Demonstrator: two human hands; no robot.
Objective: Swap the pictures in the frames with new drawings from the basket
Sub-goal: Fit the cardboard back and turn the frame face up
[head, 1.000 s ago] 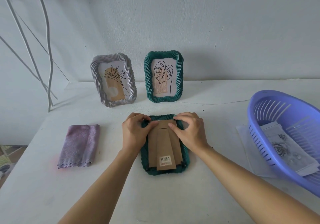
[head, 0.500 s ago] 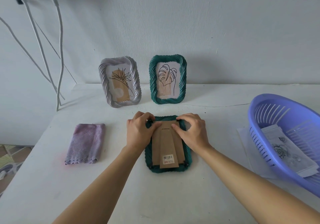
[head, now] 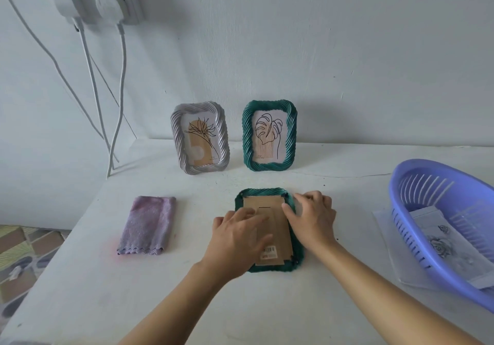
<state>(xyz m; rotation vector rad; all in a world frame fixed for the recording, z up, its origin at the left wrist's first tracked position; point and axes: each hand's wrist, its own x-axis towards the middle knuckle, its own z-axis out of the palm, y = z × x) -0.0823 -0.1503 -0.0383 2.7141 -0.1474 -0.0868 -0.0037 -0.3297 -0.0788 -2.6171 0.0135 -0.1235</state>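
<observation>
A dark green frame (head: 263, 193) lies face down on the white table, its brown cardboard back (head: 278, 227) up. My left hand (head: 238, 240) lies flat over the left part of the back, fingers straight. My right hand (head: 312, 216) rests on the frame's right edge, fingers curled down at the side of the backing. Behind stand a grey frame (head: 200, 138) with a flower drawing and a green frame (head: 269, 135) with a leaf drawing. New drawings (head: 441, 245) lie in the purple basket (head: 417, 184) at the right.
A folded purple cloth (head: 148, 225) lies left of the frame. A sheet of paper (head: 385, 227) sits under the basket. White cables (head: 117, 98) hang from a wall socket at the left. The table's left edge drops to a patterned floor.
My left hand slid down from the frame's top left corner onto the middle of the backing. My right hand shifted from the top to the right edge. The camera tilted up.
</observation>
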